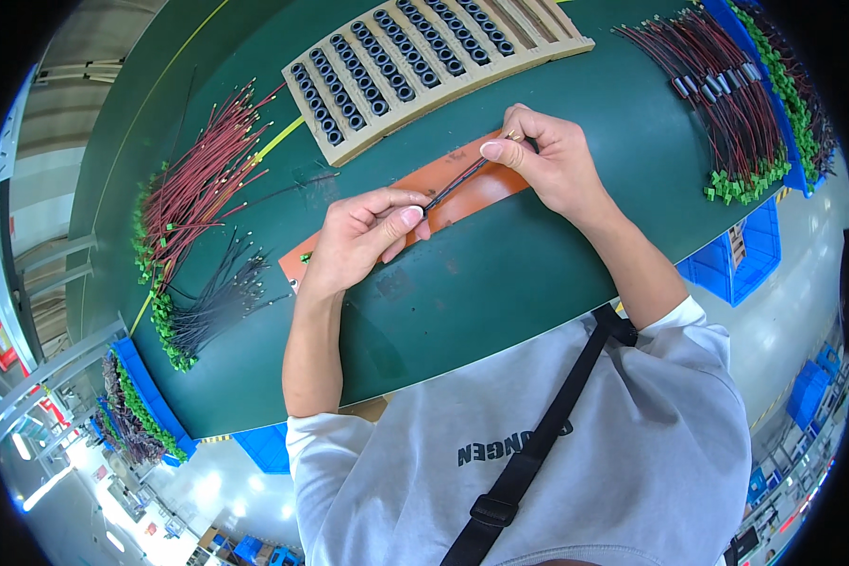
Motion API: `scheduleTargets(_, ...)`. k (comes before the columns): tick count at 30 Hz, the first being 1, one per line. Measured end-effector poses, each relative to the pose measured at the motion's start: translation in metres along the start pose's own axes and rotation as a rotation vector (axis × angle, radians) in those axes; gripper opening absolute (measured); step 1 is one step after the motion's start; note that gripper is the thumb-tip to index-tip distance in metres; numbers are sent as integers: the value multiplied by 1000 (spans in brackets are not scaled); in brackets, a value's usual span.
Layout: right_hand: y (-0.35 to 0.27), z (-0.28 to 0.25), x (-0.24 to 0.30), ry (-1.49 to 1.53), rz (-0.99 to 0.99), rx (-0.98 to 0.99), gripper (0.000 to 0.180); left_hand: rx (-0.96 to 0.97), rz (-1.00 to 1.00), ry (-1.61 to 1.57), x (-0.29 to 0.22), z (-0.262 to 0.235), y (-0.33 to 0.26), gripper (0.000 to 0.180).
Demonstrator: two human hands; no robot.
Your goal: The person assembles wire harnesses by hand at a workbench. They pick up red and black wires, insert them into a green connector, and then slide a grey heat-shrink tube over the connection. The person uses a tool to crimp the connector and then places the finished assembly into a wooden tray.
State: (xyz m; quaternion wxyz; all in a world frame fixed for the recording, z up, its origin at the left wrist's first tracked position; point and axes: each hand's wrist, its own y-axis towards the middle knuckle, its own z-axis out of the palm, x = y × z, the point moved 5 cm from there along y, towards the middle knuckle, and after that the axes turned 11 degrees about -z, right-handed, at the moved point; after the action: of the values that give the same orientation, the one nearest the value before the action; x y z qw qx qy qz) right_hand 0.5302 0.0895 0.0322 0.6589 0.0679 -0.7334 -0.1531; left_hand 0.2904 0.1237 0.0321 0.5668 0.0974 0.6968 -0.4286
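Note:
A thin pair of red and black wires [459, 181] is stretched between my hands above an orange strip [486, 186] on the green table. My left hand [363, 234] pinches the wires between thumb and fingertips at their lower left. At their upper right, the thumb and fingers of my right hand [552, 160] are closed on the wire ends, where small light-coloured tips show. Something small and dark sits in the right fingers, mostly hidden. Under my left wrist, a green connector [306, 257] lies at the strip's end.
A tan rack [349, 154] with rows of black rings stands beyond my hands. Red wires [203, 165] and black wires [219, 292] with green connectors lie at left. Bundled wires [726, 104] lie at right, beside a blue bin [759, 94]. Another blue bin [151, 396] hangs by the left edge.

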Motion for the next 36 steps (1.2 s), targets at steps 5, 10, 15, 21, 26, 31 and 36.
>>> scheduleTargets(5, 0, 1, -6, 6, 12, -8, 44, -13, -10, 16, 2, 0, 0, 24)
scheduleTargets(10, 0, 2, -12, 44, 32, -34, 44, -2, 32, 62, 2, 2, -1, 23)
scheduleTargets(15, 2, 1, -12, -48, 97, -38, 43, 55, -4, -13, 2, -1, 1, 28)
scheduleTargets(21, 1, 1, -1, -140, -8, -73, 40, 88, 182, -70, 6, 3, -3, 33)
scheduleTargets(26, -1, 0, -1, -133, -29, -75, 40, 124, 37, -7, 3, -4, -3, 33)
scheduleTargets(31, -2, -3, 2, -149, -64, -75, 39, 17, -1, 18, -3, -1, -8, 33)
scheduleTargets(36, -5, 1, 4, -109, -15, -86, 37, -95, 162, 142, 5, -1, -6, 29)
